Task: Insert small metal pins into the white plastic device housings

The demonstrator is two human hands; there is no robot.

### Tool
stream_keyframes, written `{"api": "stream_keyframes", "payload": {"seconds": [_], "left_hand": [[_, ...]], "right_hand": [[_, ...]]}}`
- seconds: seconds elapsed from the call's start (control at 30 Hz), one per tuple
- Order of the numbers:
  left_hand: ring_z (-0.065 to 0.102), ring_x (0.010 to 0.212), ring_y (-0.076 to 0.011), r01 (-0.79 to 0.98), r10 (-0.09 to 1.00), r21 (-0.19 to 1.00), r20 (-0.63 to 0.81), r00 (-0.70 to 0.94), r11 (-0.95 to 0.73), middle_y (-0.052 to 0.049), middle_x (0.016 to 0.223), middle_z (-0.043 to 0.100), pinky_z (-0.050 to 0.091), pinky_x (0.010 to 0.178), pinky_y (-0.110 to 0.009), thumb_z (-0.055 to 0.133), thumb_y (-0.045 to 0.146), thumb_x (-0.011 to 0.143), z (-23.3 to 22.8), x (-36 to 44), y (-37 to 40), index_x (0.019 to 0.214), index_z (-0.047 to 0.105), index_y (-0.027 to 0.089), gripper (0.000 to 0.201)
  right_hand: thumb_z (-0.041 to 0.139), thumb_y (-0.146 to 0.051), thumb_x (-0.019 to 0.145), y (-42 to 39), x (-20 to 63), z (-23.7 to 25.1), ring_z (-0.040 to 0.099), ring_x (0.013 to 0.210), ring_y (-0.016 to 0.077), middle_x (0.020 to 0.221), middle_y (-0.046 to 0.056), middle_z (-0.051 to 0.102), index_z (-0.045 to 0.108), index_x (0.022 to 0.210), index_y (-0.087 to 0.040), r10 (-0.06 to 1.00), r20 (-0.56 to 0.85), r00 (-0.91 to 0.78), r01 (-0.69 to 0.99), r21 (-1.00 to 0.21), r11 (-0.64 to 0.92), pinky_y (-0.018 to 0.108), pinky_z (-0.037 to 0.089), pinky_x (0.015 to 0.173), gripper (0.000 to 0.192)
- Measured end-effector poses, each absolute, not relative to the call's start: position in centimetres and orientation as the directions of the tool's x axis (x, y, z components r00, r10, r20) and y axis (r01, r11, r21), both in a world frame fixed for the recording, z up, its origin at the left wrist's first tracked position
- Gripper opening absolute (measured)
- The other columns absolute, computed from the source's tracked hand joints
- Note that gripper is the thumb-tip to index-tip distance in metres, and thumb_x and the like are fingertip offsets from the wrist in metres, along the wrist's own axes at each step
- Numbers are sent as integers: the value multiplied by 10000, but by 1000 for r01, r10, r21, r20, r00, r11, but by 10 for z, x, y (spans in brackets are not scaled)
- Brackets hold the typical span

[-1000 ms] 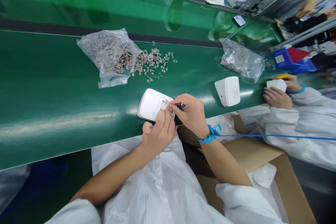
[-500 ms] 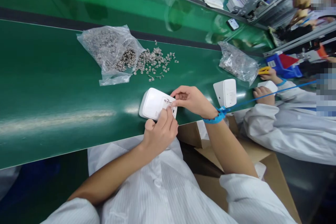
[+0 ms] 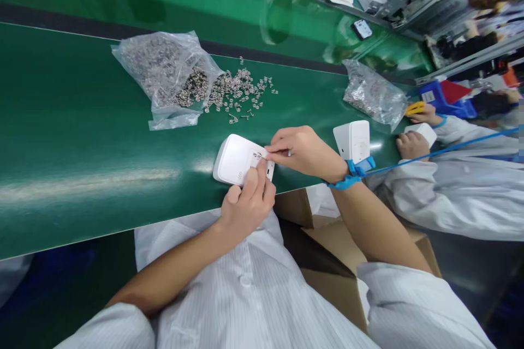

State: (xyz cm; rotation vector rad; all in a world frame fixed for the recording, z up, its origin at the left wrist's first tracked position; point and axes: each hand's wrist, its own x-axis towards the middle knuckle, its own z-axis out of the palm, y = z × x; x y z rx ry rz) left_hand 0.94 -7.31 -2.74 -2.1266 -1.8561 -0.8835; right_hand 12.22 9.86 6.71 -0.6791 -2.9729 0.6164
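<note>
Head view looks down on a green belt (image 3: 82, 136). At its near edge lies a white box (image 3: 235, 159), flat on the belt. Left hand (image 3: 248, 204) rests on the box's near right corner, fingers pressed to it. Right hand (image 3: 301, 148) pinches a small metal clip (image 3: 262, 156) against an opening in the box; both hands meet there. Farther off, a clear bag (image 3: 166, 73) spills loose clips (image 3: 239, 92) onto the belt. To the right stand a second white box (image 3: 352, 142) and another bag (image 3: 374, 95), near a co-worker's hand (image 3: 411, 144).
</note>
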Motion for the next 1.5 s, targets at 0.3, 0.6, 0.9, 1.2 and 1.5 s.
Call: {"api": "stream_keyframes", "payload": {"seconds": [0.3,0.6,0.9,1.2,1.5], "left_hand": [[644,1183,-251,973,797,137,600,69,-187,-109,1460,597,325,763,-393,565,229,988,-30,13,-73,1096,677,168,168],[648,1235,-233,971,813,104,571,117,-213,-105,1435,617,399,755,-379,537,244,1018,-28,6,-76,1224,661,133,266],[704,1130,-258,991,789,13,607,95,-130,-122,1310,699,363,671,-383,597,289,997,-16,-10,-94,1198,696,86,302],[742,983,-234,997,712,11,701,46,-74,-64,1070,785,300,664,-381,693,259,928,-10,-43,-119,1072,711,157,177],[722,1060,-263,999,790,-31,613,36,-22,-73,1144,766,426,805,-383,713,250,892,-4,-93,-140,1089,668,179,215]], "right_hand": [[582,-162,915,87,113,71,575,698,163,840,83,694,750,722,-145,454,-162,-876,481,-231,846,304,390,650,257],[662,-274,921,89,130,59,584,687,156,912,83,704,768,906,-150,478,-15,-878,436,-436,787,290,466,657,164],[614,-204,899,54,85,65,613,781,199,1002,117,683,745,941,-102,530,-163,-832,547,-86,833,318,360,629,171],[622,-387,958,39,50,57,591,749,178,960,79,657,714,896,-127,454,-118,-883,469,-195,861,321,295,590,282],[643,-437,964,45,46,49,638,944,240,1077,117,674,724,1059,-135,435,129,-891,365,-367,856,335,476,777,327]]}}
